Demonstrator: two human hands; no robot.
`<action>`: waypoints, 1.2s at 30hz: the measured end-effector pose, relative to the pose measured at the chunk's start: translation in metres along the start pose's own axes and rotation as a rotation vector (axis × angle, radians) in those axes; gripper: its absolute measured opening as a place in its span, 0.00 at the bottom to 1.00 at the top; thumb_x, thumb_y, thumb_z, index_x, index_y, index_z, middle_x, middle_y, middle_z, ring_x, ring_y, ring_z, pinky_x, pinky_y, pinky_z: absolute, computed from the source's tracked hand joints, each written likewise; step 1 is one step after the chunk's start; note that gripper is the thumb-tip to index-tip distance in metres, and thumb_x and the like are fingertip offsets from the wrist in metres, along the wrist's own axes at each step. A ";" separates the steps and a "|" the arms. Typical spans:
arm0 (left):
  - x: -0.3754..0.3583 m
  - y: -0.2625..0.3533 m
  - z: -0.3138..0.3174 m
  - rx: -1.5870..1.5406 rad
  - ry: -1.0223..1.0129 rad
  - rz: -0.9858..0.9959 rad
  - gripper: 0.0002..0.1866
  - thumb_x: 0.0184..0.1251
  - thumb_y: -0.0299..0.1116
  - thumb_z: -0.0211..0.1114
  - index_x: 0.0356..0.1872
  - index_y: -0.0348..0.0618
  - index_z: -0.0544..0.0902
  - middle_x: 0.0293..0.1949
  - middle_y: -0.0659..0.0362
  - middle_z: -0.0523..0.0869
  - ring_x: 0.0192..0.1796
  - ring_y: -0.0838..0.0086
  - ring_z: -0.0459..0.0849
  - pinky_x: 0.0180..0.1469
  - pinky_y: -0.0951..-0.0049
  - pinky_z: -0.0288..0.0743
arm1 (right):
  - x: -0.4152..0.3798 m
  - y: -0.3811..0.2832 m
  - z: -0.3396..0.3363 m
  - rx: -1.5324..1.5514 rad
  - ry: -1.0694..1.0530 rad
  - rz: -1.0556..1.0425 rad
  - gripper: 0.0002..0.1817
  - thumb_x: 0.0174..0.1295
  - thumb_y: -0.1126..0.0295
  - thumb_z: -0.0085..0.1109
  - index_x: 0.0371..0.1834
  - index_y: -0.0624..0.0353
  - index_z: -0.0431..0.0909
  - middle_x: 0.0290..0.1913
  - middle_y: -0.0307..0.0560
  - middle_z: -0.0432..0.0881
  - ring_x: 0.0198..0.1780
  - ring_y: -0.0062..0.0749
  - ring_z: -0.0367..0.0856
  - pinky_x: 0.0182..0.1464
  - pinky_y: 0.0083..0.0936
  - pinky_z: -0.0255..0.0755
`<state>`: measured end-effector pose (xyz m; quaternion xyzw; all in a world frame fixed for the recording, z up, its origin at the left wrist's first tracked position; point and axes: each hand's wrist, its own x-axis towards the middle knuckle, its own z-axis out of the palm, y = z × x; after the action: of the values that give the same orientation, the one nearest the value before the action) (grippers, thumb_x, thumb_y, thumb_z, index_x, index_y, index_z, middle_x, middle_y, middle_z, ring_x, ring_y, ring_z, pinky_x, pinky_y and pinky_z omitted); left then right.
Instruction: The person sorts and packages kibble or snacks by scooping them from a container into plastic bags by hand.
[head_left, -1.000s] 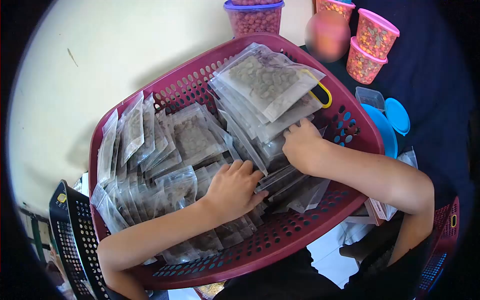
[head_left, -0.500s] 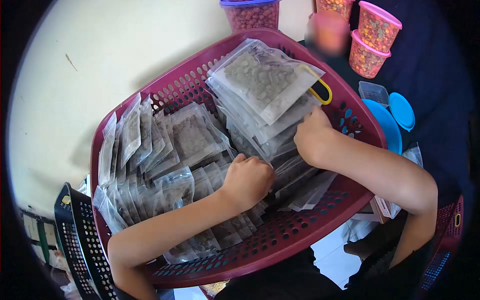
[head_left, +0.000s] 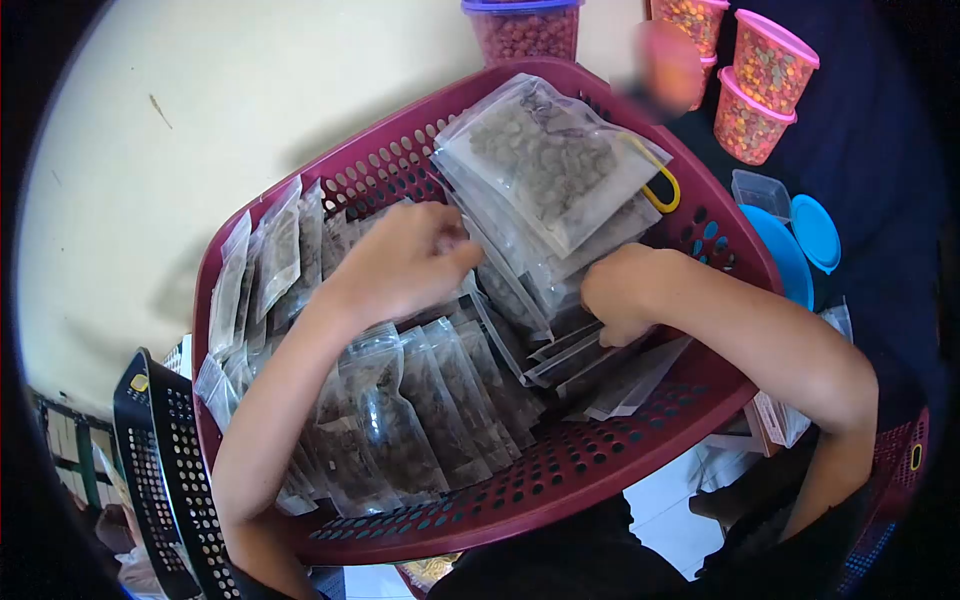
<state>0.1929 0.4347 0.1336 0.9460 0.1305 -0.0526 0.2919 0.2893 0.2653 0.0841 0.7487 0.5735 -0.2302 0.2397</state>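
Observation:
A maroon perforated basket [head_left: 560, 485] holds many clear zip bags with dark contents, standing in rows. My left hand [head_left: 405, 260] is over the middle of the basket, its fingers curled above the bags; whatever may be between them is hidden. At the right side, my right hand [head_left: 622, 292] reaches down among the bags with its fingers bent, and what it touches is partly hidden. Just above it lies a stack of flat bags [head_left: 545, 160] beside the yellow handle clip [head_left: 672, 190]. Nearer the front edge stand upright bags [head_left: 380, 425].
Pink-lidded tubs [head_left: 755, 115] of colourful pieces and a purple-lidded tub [head_left: 525, 35] stand beyond the basket. At right are a blue lid [head_left: 816, 233] and a small clear box [head_left: 760, 192]. A black basket [head_left: 150, 460] is at left.
My left hand has moved up and away from the front bags towards the basket's middle. My right hand has moved slightly down. The front bags have shifted, and the basket appears a little further right.

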 end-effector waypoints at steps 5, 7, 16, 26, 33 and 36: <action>0.010 -0.037 0.036 0.591 -0.283 0.540 0.16 0.37 0.31 0.61 0.34 0.45 0.78 0.44 0.56 0.75 0.54 0.67 0.66 0.57 0.62 0.56 | -0.025 0.001 -0.019 0.361 0.384 -0.137 0.13 0.43 0.61 0.56 0.20 0.62 0.73 0.20 0.48 0.76 0.27 0.46 0.76 0.31 0.32 0.70; 0.004 -0.043 0.049 0.757 -0.283 0.561 0.17 0.37 0.32 0.61 0.36 0.47 0.78 0.46 0.58 0.74 0.57 0.67 0.64 0.60 0.59 0.50 | -0.022 -0.013 -0.011 0.345 0.655 -0.202 0.15 0.44 0.62 0.57 0.22 0.63 0.69 0.20 0.54 0.74 0.26 0.48 0.75 0.30 0.36 0.69; -0.014 -0.053 0.058 0.789 -0.350 0.532 0.30 0.48 0.53 0.48 0.51 0.48 0.71 0.51 0.52 0.71 0.60 0.61 0.60 0.64 0.54 0.34 | 0.007 -0.067 -0.032 -0.246 0.667 -0.184 0.09 0.48 0.64 0.53 0.26 0.56 0.78 0.35 0.40 0.76 0.51 0.29 0.68 0.51 0.25 0.59; 0.001 -0.044 0.098 0.840 -0.574 0.390 0.28 0.51 0.56 0.47 0.50 0.50 0.71 0.52 0.55 0.71 0.58 0.67 0.65 0.60 0.57 0.52 | 0.063 -0.081 -0.007 -0.804 0.139 0.211 0.26 0.58 0.55 0.39 0.60 0.48 0.58 0.63 0.38 0.54 0.64 0.39 0.50 0.63 0.45 0.33; -0.001 -0.028 0.100 0.871 -0.749 0.189 0.38 0.45 0.63 0.50 0.60 0.62 0.57 0.61 0.62 0.60 0.64 0.62 0.52 0.59 0.40 0.39 | 0.060 -0.080 -0.019 -0.707 -0.067 0.070 0.25 0.55 0.55 0.45 0.57 0.48 0.64 0.62 0.36 0.59 0.65 0.36 0.48 0.63 0.45 0.28; 0.003 -0.031 0.100 0.997 -0.902 0.110 0.42 0.40 0.65 0.53 0.60 0.61 0.58 0.60 0.62 0.62 0.64 0.58 0.51 0.59 0.40 0.36 | 0.055 -0.081 -0.022 -0.655 -0.106 0.015 0.23 0.52 0.55 0.50 0.53 0.46 0.68 0.58 0.35 0.65 0.64 0.35 0.52 0.63 0.44 0.29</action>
<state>0.1844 0.4037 0.0340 0.8582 -0.0927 -0.4816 -0.1512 0.2254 0.3387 0.0592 0.6231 0.5982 -0.0704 0.4989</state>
